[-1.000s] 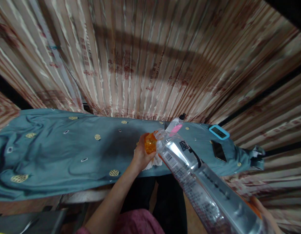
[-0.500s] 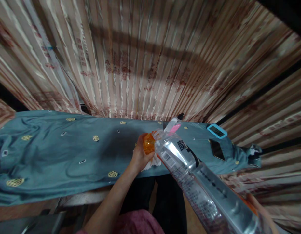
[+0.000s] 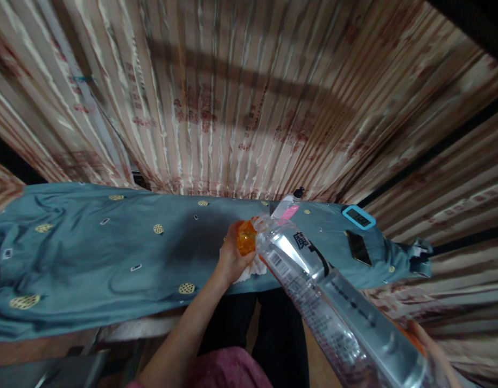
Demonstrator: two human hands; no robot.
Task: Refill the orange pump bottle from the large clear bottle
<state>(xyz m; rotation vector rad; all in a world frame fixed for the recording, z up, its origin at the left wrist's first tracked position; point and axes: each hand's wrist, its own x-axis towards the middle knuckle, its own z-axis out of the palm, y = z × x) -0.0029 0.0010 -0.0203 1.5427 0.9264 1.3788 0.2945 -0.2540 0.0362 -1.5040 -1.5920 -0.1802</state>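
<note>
My left hand (image 3: 229,260) is wrapped round a see-through orange cup-like container (image 3: 246,237). Its far side is hidden, so I cannot tell its full shape. A large clear plastic bottle (image 3: 313,285), with a barcode and dark printing on its label, slants from the lower right up to this container. The bottle's neck meets the orange piece; whether liquid passes between them does not show. At the bottle's lower end, my right hand (image 3: 428,345) grips it from the right side, mostly hidden behind it. Under my left hand lies white crumpled tissue or cloth (image 3: 252,269).
A teal cloth with yellow patterns (image 3: 111,248) covers the long narrow table. Behind the large bottle stands a pump bottle with a pink label (image 3: 287,207). Further right are a blue-framed digital clock (image 3: 359,217) and a dark phone (image 3: 358,248). Striped curtains (image 3: 240,108) hang close behind.
</note>
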